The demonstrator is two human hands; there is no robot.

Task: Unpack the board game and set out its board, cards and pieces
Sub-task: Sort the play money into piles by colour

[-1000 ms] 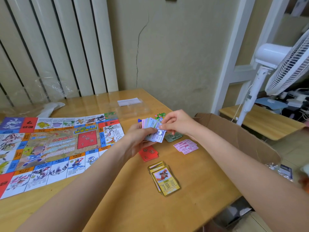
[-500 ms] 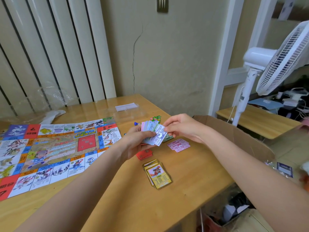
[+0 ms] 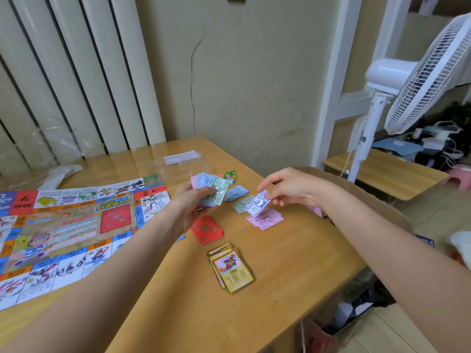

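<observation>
The left hand [image 3: 193, 200] is closed around a fanned stack of paper play-money notes [image 3: 212, 189], thumb across the top, held above the wooden tabletop [image 3: 280, 289] just right of the unfolded colourful game board [image 3: 66, 225]; the fan likely keeps each colour readable for sorting. The right hand [image 3: 288, 187] pinches a single pale purple note [image 3: 257, 205] between thumb and fingertips, its other fingers loosely curled. That note hangs tilted just above the sorted piles, its long axis running from lower left up to the right, its low end over the pink note pile [image 3: 266, 220] and beside the green note pile [image 3: 242, 204]. A blue note pile [image 3: 237, 192] lies farther back, so the colours seem to be getting one pile each. The red card stack [image 3: 207, 229] and the yellow picture-card stack [image 3: 233, 268] lie nearer, apart from the money, long axes pointing roughly away from the person. The board lies flat, its long side running left to right
</observation>
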